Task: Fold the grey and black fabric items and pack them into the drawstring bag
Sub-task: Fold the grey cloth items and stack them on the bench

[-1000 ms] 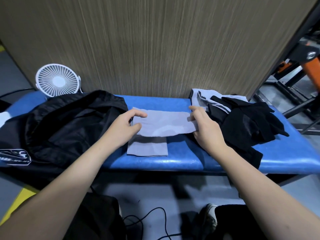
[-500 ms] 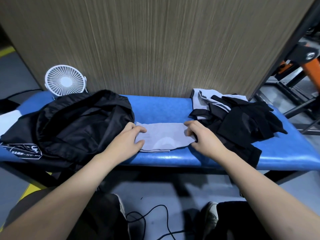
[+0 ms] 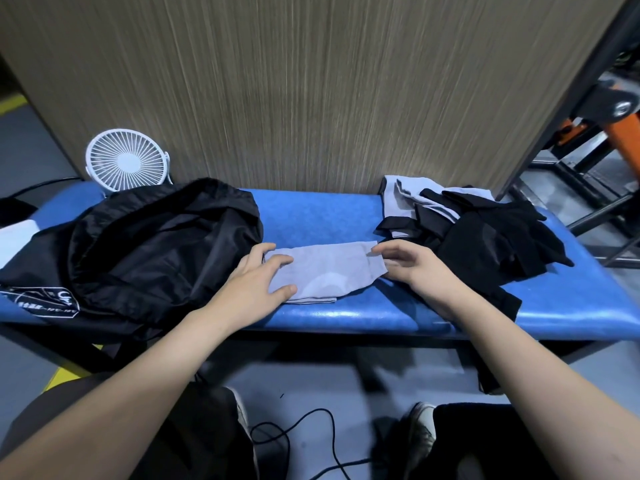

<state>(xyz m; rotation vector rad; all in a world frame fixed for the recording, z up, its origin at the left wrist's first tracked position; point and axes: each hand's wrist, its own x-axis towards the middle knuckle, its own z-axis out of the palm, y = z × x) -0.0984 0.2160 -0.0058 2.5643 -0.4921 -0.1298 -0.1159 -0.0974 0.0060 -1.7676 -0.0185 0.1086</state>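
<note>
On the blue counter (image 3: 322, 220), a folded grey cloth (image 3: 325, 271) is pressed flat-fingered by the left hand (image 3: 258, 282); the right hand (image 3: 412, 268), relaxed, holds nothing. The fold could spring open if released.

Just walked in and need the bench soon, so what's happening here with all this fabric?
A person is folding clothes on the blue bench. A folded grey piece lies in front of them; the left hand rests flat on its left end, and the right hand is open at its right end. The black drawstring bag lies to the left, and nothing is visibly going into it yet. A pile of grey and black items waits on the right.
</note>
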